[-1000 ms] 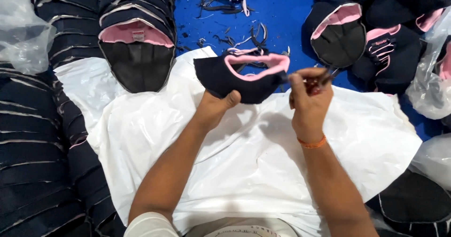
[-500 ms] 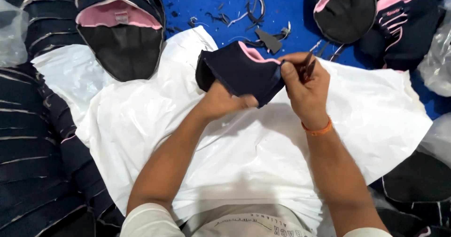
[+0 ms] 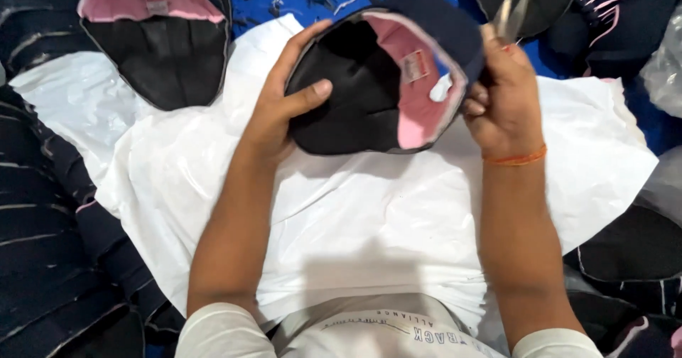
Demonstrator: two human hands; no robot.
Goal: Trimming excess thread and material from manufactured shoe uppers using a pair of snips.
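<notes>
We had turned the cap inside-out above the white sheet, exposing its pink lining. Our left hand clasped the crown; our right hand gripped the rim and snips.

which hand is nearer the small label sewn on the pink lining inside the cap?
Right. The right hand grips the cap rim just beside the label; the left hand holds the opposite rim, across the dark interior.
</notes>
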